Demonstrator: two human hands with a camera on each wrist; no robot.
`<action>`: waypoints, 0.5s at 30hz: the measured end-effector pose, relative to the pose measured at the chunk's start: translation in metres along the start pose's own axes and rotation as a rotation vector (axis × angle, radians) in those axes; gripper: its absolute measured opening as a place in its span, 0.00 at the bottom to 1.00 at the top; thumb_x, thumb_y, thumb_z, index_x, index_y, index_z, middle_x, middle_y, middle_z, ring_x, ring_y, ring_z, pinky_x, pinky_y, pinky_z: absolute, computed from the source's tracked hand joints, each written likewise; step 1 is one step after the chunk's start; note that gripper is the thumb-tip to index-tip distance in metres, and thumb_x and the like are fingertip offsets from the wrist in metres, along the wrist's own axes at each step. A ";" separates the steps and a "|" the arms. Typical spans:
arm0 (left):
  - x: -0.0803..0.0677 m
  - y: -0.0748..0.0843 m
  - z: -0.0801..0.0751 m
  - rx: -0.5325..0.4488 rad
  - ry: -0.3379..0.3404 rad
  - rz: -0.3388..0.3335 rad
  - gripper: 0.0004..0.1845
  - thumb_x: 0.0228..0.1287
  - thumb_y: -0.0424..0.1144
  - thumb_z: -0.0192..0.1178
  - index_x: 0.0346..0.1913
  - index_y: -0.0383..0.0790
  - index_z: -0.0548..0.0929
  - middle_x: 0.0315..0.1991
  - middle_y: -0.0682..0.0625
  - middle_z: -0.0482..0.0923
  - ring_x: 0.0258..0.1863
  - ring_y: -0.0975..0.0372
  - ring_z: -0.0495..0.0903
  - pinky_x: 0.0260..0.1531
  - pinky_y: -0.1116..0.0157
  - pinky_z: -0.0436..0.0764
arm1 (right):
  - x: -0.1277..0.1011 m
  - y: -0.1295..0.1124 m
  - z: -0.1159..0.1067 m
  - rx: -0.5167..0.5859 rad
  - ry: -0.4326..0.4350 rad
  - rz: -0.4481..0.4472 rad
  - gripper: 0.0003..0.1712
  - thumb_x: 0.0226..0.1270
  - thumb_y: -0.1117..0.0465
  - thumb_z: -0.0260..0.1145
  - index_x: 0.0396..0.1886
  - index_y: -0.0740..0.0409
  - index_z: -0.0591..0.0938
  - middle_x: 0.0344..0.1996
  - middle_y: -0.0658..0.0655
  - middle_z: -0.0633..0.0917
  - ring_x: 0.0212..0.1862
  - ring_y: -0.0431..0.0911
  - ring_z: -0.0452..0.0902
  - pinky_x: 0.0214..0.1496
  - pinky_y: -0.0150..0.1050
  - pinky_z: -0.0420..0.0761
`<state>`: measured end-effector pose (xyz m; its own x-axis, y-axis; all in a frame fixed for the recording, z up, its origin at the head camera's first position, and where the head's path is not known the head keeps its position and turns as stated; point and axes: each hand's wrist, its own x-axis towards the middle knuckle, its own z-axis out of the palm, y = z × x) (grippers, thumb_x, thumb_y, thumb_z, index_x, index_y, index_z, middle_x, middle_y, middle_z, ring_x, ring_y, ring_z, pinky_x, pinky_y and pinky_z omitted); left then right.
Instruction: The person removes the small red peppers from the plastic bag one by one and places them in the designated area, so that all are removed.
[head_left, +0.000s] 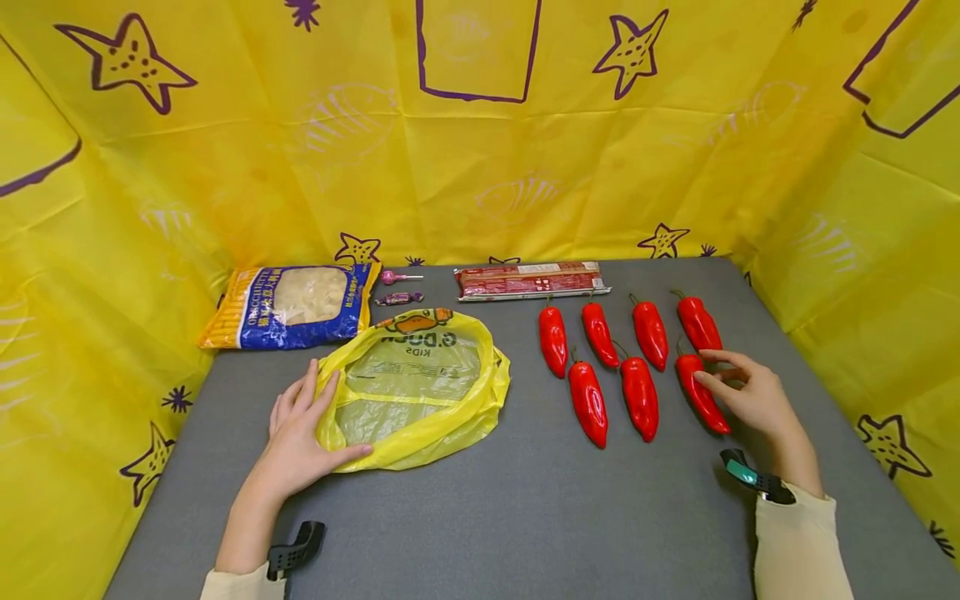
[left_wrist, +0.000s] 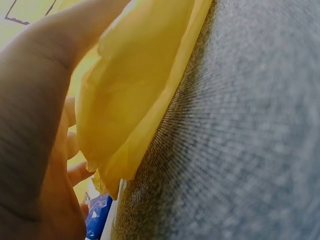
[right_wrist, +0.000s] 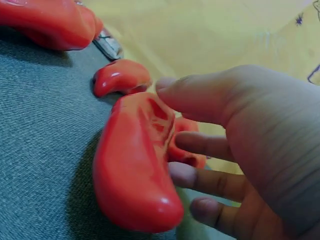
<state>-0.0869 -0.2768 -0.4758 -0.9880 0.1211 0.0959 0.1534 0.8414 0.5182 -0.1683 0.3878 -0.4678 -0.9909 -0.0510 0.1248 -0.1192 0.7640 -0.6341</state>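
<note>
My left hand (head_left: pixel 300 433) lies spread at the left side of a yellow plastic bag (head_left: pixel 420 458), which stands with its mouth wide toward me. The thumb reaches along the bag's front rim and the fingers along its left rim. Over a glossy red pepper (head_left: pixel 703 396), the nearest one on the right, hovers my right hand (head_left: pixel 757 400), thumb and index finger at its upper part. In the right wrist view, this pepper (right_wrist: pixel 132 170) lies on the table, with loosely bent fingers beside it and the thumb by its far end. Several more red peppers (head_left: pixel 588 404) lie in two rows.
A blue-and-orange food packet (head_left: pixel 300 333) lies behind the bag to the left. Beside it are a lollipop (head_left: pixel 393 277) and a purple wrapped candy (head_left: pixel 399 298). A long red packet (head_left: pixel 532 281) lies at the back. Yellow patterned cloth (head_left: pixel 450 183) surrounds the grey table (head_left: pixel 495 533).
</note>
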 end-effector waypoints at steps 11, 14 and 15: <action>0.009 0.010 -0.017 0.184 -0.016 -0.052 0.58 0.69 0.72 0.60 0.87 0.42 0.48 0.87 0.35 0.30 0.84 0.33 0.38 0.76 0.28 0.34 | 0.020 -0.058 0.007 -0.049 0.158 -0.121 0.27 0.74 0.54 0.71 0.66 0.63 0.82 0.59 0.70 0.83 0.48 0.52 0.82 0.48 0.39 0.83; 0.014 0.015 -0.024 0.257 -0.025 -0.076 0.56 0.70 0.75 0.55 0.87 0.43 0.49 0.86 0.32 0.35 0.82 0.31 0.44 0.76 0.27 0.34 | 0.033 -0.088 0.022 -0.061 0.165 -0.121 0.30 0.77 0.52 0.67 0.69 0.66 0.79 0.63 0.73 0.80 0.57 0.68 0.77 0.57 0.64 0.78; 0.016 0.016 -0.026 0.280 -0.026 -0.082 0.57 0.70 0.76 0.54 0.87 0.43 0.50 0.86 0.31 0.37 0.81 0.30 0.46 0.76 0.27 0.34 | 0.037 -0.099 0.029 -0.054 0.167 -0.120 0.30 0.78 0.52 0.66 0.70 0.67 0.78 0.64 0.74 0.79 0.62 0.70 0.75 0.61 0.69 0.75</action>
<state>-0.0997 -0.2750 -0.4433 -0.9976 0.0569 0.0396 0.0655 0.9611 0.2682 -0.1949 0.2919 -0.4226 -0.9451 -0.0399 0.3243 -0.2277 0.7924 -0.5660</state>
